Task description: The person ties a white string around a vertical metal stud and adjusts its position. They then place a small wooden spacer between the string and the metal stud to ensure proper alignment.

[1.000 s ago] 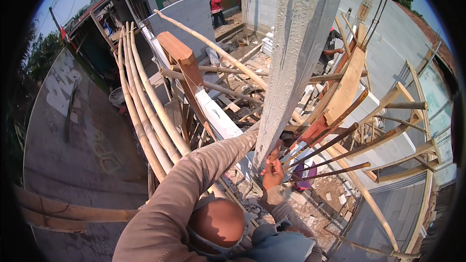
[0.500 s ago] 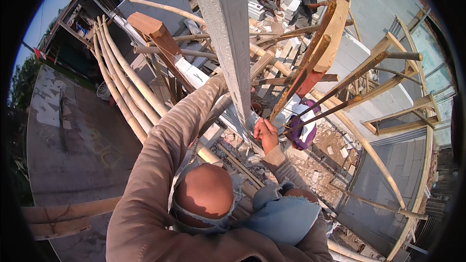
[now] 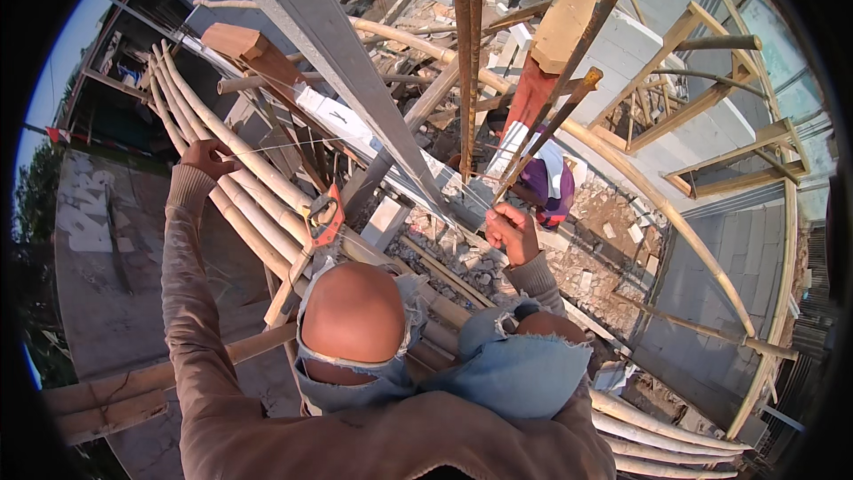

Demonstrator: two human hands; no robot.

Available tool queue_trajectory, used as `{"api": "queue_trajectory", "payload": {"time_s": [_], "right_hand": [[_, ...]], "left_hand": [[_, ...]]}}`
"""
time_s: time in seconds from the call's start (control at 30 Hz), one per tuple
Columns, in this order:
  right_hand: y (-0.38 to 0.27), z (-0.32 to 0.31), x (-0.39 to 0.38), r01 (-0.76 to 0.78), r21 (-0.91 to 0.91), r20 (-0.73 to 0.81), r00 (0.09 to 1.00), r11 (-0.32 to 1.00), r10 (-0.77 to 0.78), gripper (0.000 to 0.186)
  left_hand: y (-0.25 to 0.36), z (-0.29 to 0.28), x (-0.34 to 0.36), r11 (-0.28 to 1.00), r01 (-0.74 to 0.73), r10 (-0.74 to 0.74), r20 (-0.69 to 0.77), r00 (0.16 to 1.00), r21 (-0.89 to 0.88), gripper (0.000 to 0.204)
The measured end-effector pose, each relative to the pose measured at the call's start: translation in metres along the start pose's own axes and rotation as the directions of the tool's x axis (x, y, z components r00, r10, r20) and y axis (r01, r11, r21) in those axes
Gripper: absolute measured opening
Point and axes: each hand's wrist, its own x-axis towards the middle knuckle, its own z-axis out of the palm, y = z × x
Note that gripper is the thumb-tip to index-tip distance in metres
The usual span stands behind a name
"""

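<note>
My left hand (image 3: 209, 160) is out to the left above the bamboo poles, its fingers pinched on a thin pale string (image 3: 293, 142). The string stretches right toward the tall grey post (image 3: 346, 62), which leans across the middle. On the post's other side my right hand (image 3: 511, 229) is closed, with a string running up and left from its fingers. Where the string passes at the post is hard to make out. Beside my knee, a saw's orange-red handle (image 3: 326, 218) shows. Rusty steel bars (image 3: 466, 62) rise just beyond my right hand.
Bamboo poles (image 3: 244, 147) run along my left, and more lie at the lower right. A person in purple (image 3: 544, 185) is below, near my right hand. Timber-boxed columns (image 3: 555, 40) and wooden frames (image 3: 684, 111) stand at right; rubble (image 3: 591, 258) covers the ground below.
My left hand has come from behind the post out to the left, drawing string. My right hand stays low beside the post. The view has shifted, and the saw handle now shows.
</note>
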Motion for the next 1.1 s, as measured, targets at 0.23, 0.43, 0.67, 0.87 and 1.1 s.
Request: {"api": "queue_trajectory", "payload": {"time_s": [0.23,0.43,0.67,0.87,1.1], "right_hand": [[-0.053,-0.087,-0.106,0.365,0.439,-0.199,0.931,0.821,-0.307,0.030],[-0.043,-0.101,-0.202,0.119,0.028,-0.088,0.989,0.992,-0.116,0.030],[-0.004,-0.110,-0.196,0.291,0.199,-0.024,0.956,0.936,-0.293,0.036],[-0.013,-0.097,-0.175,0.324,0.485,-0.062,0.939,0.812,-0.338,0.035],[-0.060,-0.063,-0.144,0.523,0.420,-0.236,0.852,0.742,-0.467,0.041]], "left_hand": [[0.020,-0.013,-0.050,0.865,-0.024,0.038,0.018,0.999,-0.501,0.032],[0.216,0.148,-0.051,0.517,0.346,0.167,0.488,0.857,-0.783,0.032],[0.297,0.241,-0.036,0.109,0.656,0.016,0.661,0.750,-0.747,0.034],[0.219,0.336,-0.008,0.453,0.171,-0.020,0.182,0.983,-0.875,0.051],[0.253,0.302,-0.014,0.825,0.045,-0.011,0.064,0.998,-0.564,0.026]]}}
